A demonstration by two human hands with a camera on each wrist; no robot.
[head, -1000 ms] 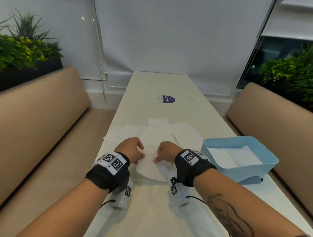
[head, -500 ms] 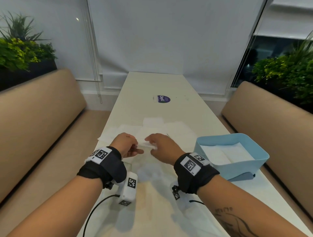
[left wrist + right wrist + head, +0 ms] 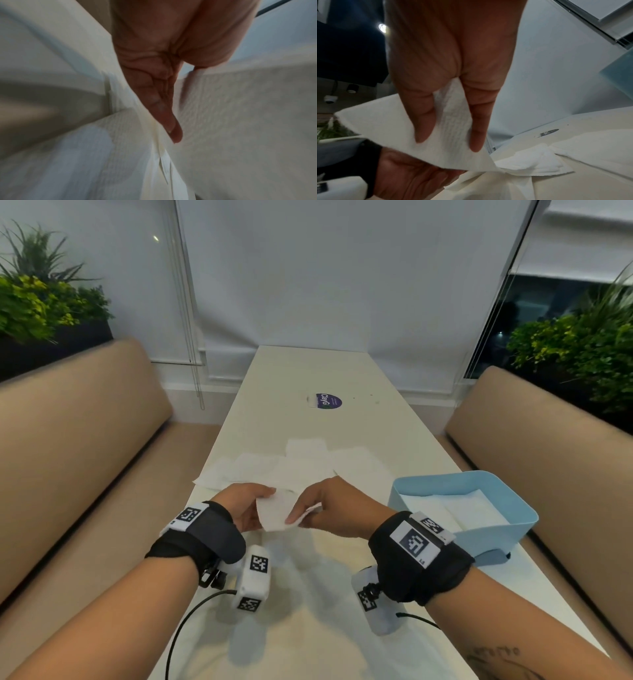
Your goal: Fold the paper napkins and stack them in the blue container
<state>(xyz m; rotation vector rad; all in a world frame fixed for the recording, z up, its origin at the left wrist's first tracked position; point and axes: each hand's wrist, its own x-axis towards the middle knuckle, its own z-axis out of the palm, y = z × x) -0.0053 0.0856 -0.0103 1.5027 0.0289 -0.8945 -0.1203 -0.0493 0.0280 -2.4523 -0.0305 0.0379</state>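
Above the table (image 3: 308,371), fingers (image 3: 423,121) of left hand (image 3: 239,508) and right hand (image 3: 335,508) pinch the napkin (image 3: 277,513).

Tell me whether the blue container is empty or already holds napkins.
Not empty: white napkins lie flat inside the blue container, well below its rim.

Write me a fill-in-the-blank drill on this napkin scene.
1. The left hand and right hand together hold ____ napkin.
2. The container stands on the person's ____ side.
3. Its colour is ____.
4. Folded napkins lie ____ it.
Missing words: one; right; blue; inside.
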